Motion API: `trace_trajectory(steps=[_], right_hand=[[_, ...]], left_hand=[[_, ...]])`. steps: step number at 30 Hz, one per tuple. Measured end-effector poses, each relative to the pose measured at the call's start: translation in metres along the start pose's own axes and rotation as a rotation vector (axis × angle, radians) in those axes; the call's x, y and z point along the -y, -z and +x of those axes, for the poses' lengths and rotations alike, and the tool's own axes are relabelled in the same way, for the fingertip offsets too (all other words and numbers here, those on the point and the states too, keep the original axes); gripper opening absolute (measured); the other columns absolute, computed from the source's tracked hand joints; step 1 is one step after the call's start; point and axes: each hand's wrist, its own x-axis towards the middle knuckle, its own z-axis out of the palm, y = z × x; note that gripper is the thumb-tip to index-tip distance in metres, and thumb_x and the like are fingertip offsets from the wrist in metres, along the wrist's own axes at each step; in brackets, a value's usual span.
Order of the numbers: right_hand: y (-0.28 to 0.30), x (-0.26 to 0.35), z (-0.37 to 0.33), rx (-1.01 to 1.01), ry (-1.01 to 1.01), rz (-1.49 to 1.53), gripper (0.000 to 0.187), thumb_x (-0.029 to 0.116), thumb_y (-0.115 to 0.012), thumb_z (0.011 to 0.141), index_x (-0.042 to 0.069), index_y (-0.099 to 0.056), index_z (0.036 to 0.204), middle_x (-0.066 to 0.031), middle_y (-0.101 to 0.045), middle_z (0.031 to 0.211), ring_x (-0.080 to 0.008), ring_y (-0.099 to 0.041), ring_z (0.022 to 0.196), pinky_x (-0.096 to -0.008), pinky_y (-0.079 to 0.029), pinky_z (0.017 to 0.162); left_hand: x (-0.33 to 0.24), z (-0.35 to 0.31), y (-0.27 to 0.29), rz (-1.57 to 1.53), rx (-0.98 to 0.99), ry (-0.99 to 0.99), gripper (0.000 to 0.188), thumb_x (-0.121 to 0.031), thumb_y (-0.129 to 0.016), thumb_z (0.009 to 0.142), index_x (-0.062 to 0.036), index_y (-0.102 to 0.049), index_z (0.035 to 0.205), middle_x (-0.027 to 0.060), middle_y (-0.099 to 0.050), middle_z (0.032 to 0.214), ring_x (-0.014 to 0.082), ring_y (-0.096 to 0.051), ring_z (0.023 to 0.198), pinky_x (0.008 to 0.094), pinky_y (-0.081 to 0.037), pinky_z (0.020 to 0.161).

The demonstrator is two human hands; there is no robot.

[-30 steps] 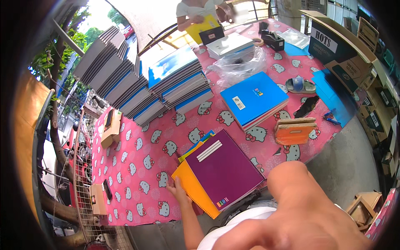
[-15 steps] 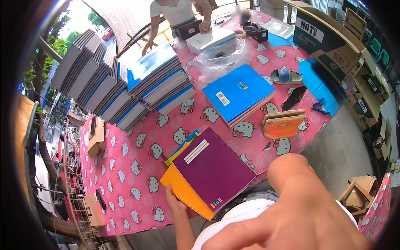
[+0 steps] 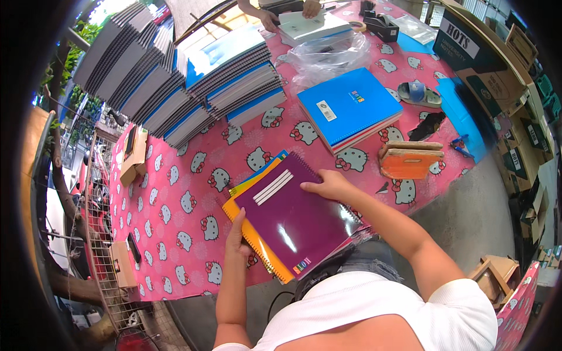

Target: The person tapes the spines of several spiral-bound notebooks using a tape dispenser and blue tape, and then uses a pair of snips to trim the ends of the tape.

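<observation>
At the near edge of the table, a small stack of spiral notebooks lies between my hands. On top is a purple notebook (image 3: 304, 216) with three white lines on its cover. A yellow notebook (image 3: 253, 234) juts out to the left beneath it, and a bit of blue cover shows at the far corner. My left hand (image 3: 236, 235) grips the left edge of the stack, thumb on top, its other fingers mostly underneath. My right hand (image 3: 331, 186) is closed on the right edge with its thumb on the purple cover; the remaining fingers are partly hidden.
Tall notebook piles (image 3: 152, 88) stand far left. A blue-covered stack (image 3: 351, 108), orange wooden block (image 3: 411, 161), slipper (image 3: 419, 93), plastic bag (image 3: 328, 55) and tape dispenser (image 3: 381, 27) share the pink table. Cardboard boxes (image 3: 483, 55) line the right. A co-worker's hands (image 3: 311, 8) touch a white stack.
My right hand has come from close in front of the camera to the notebooks' right edge. The notebook stack has shifted slightly, and the view has tilted downward.
</observation>
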Motion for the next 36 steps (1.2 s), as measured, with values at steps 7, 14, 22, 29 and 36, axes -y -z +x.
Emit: trace_trajectory(steps=[7,14,22,29,36], right_hand=[[0.016,-0.023,-0.011,-0.002,-0.047,0.116,0.074,0.051,-0.078,0.071,-0.004,-0.058,0.116,-0.0169,-0.063,0.109,-0.0234,-0.06,0.101,-0.0341,-0.047,0.084],[0.039,-0.019,-0.128,0.019,0.35,1.093,0.088,0.034,-0.086,0.066,-0.003,-0.042,0.132,-0.0145,-0.053,0.126,-0.0247,-0.054,0.114,-0.0357,-0.043,0.096],[0.032,-0.009,-0.285,-0.706,0.407,0.417,0.094,0.034,-0.093,0.055,0.0,-0.044,0.128,-0.0124,-0.059,0.118,-0.0229,-0.057,0.11,-0.0364,-0.045,0.095],[-0.001,-0.069,-0.259,-1.047,0.565,0.523,0.105,0.036,-0.09,0.06,-0.001,-0.029,0.137,-0.0127,-0.05,0.127,-0.0219,-0.051,0.117,-0.0386,-0.042,0.099],[0.0,-0.066,-0.265,-1.005,0.625,0.28,0.121,0.045,-0.091,0.052,-0.001,-0.022,0.14,-0.0158,-0.037,0.137,-0.0262,-0.048,0.119,-0.0386,-0.039,0.1]], left_hand=[[0.003,0.003,-0.03,0.301,0.245,-0.191,0.043,-0.005,-0.074,0.078,-0.0022,-0.054,0.115,0.0119,-0.064,0.096,0.0233,-0.066,0.081,0.0377,-0.058,0.068],[0.007,-0.028,-0.045,0.517,0.583,-0.71,0.076,0.002,-0.081,0.06,-0.001,-0.046,0.126,0.0128,-0.06,0.111,0.0255,-0.061,0.098,0.0366,-0.05,0.088],[0.034,-0.006,-0.086,0.814,1.008,-1.061,0.048,-0.035,-0.073,0.074,-0.0122,-0.065,0.115,0.0051,-0.065,0.119,0.0285,-0.057,0.117,0.0459,-0.036,0.105],[0.071,0.013,-0.16,0.473,1.212,-0.586,0.087,-0.013,-0.091,0.051,-0.0007,-0.05,0.126,0.0109,-0.065,0.108,0.0229,-0.063,0.1,0.041,-0.05,0.092],[0.036,-0.018,-0.187,0.992,1.277,-1.362,0.096,-0.041,-0.086,0.056,-0.0047,-0.043,0.134,0.0134,-0.054,0.126,0.0294,-0.042,0.128,0.0459,-0.03,0.11]])
